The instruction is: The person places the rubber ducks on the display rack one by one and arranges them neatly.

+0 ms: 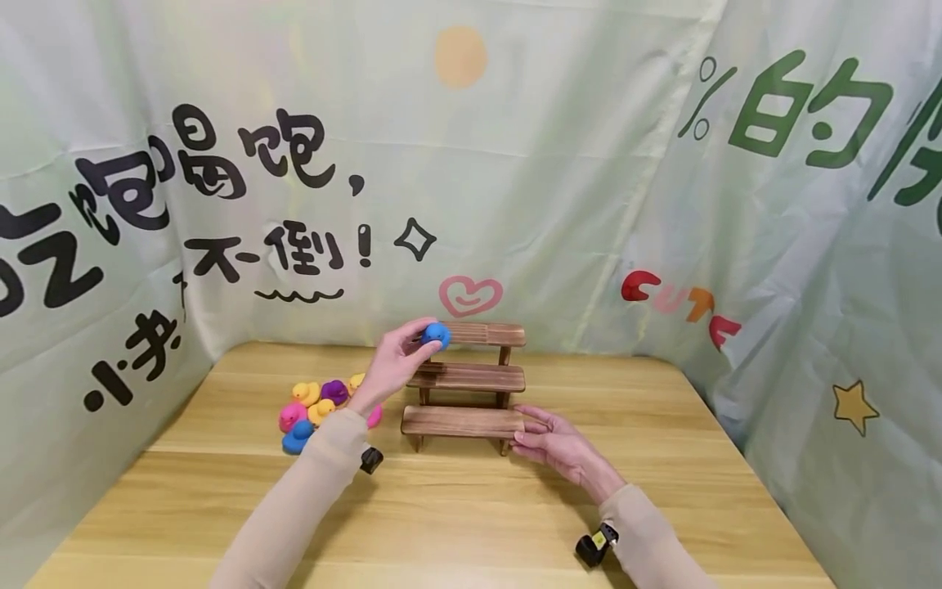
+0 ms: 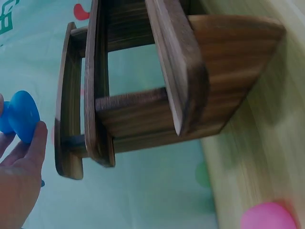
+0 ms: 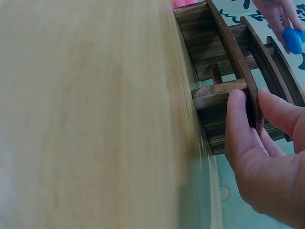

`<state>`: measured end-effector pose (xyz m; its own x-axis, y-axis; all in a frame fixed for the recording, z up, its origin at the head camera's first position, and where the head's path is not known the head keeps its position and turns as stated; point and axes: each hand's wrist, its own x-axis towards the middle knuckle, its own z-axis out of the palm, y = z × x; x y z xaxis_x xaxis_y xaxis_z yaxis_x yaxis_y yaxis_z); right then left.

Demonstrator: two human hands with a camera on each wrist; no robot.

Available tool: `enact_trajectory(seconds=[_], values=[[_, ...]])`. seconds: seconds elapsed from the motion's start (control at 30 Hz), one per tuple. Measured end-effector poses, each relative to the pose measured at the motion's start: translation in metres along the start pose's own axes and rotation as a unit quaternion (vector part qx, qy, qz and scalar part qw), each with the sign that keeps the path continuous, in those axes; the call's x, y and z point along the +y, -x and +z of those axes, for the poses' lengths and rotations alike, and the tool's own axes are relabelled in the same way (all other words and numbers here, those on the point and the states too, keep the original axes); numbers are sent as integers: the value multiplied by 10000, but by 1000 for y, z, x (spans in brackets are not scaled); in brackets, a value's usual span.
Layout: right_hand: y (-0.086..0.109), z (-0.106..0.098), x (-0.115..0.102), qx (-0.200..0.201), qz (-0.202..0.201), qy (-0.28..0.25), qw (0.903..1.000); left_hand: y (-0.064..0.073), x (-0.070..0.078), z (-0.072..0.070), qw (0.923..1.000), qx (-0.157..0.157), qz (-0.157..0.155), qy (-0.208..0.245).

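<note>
My left hand (image 1: pixel 398 360) pinches a blue rubber duck (image 1: pixel 437 336) at the left end of the top tier of a three-tier wooden stand (image 1: pixel 464 421). In the left wrist view the blue duck (image 2: pixel 24 116) is held out beyond the stand's upper tiers, clear of the wood. My right hand (image 1: pixel 553 442) grips the right end of the lowest tier. The right wrist view shows its thumb on the upper face of the board and fingers (image 3: pixel 240 124) underneath. The stand's tiers hold no ducks.
Left of the stand, several small ducks lie grouped on the wooden table (image 1: pixel 471 515): a blue duck (image 1: pixel 298 438), a purple duck (image 1: pixel 334 392), yellow and pink ones. My left forearm partly covers them. A printed cloth (image 1: pixel 545 204) hangs behind the table and along both sides.
</note>
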<state>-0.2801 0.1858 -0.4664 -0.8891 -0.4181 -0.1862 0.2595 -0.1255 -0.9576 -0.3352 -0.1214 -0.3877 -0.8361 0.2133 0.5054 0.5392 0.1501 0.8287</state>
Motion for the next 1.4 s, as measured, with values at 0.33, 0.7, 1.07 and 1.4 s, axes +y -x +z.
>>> enact_trajectory(seconds=[0.33, 0.7, 1.07, 1.4], values=[[0, -2, 2, -13, -37, -18, 10000, -16, -1, 22, 9996, -81, 119, -245], [0, -2, 3, 26, -55, 57, 10000, -26, 4, 36, 9982, -270, -54, -532], [1, 1, 2, 147, -189, 123, 9996, -41, 10, 44, 9947, -518, -101, -887], [4, 2, 1, 148, -147, 250, 9995, -49, 10, 52, 9935, -667, -339, -854]])
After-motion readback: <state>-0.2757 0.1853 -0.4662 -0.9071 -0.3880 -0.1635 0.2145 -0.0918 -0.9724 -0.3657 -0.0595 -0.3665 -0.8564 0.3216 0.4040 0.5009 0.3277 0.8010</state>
